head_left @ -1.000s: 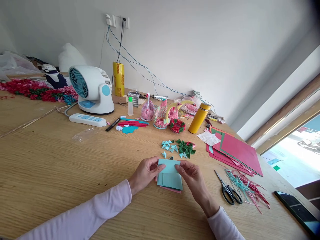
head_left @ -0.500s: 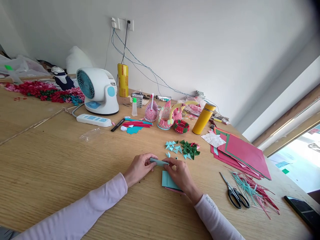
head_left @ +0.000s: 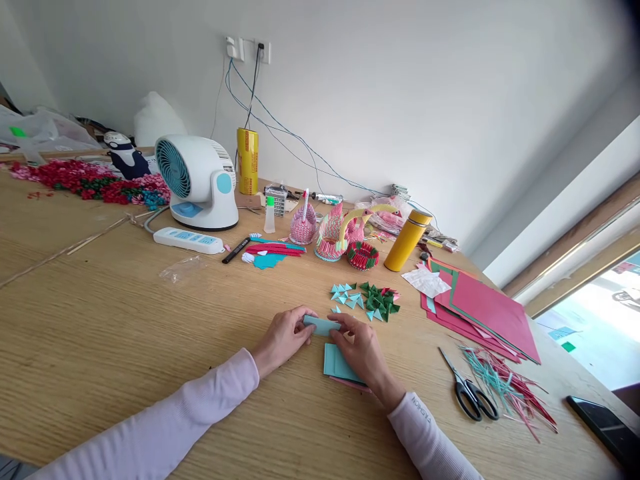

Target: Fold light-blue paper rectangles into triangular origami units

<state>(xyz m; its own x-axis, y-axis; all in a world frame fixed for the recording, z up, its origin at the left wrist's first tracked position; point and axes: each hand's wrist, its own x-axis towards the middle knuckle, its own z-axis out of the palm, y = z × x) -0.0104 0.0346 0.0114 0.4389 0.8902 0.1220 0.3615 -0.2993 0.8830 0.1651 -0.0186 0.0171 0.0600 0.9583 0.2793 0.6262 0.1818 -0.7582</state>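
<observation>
We pinch a folded light-blue paper strip between our left hand and right hand, both clamped on its ends, above the paper stack near the desk's front edge.

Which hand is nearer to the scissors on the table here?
Right. The right hand lies just left of the scissors with bare table between, its fingers on a folded blue paper strip. The left hand pinches the strip's other end, farther away.
</observation>
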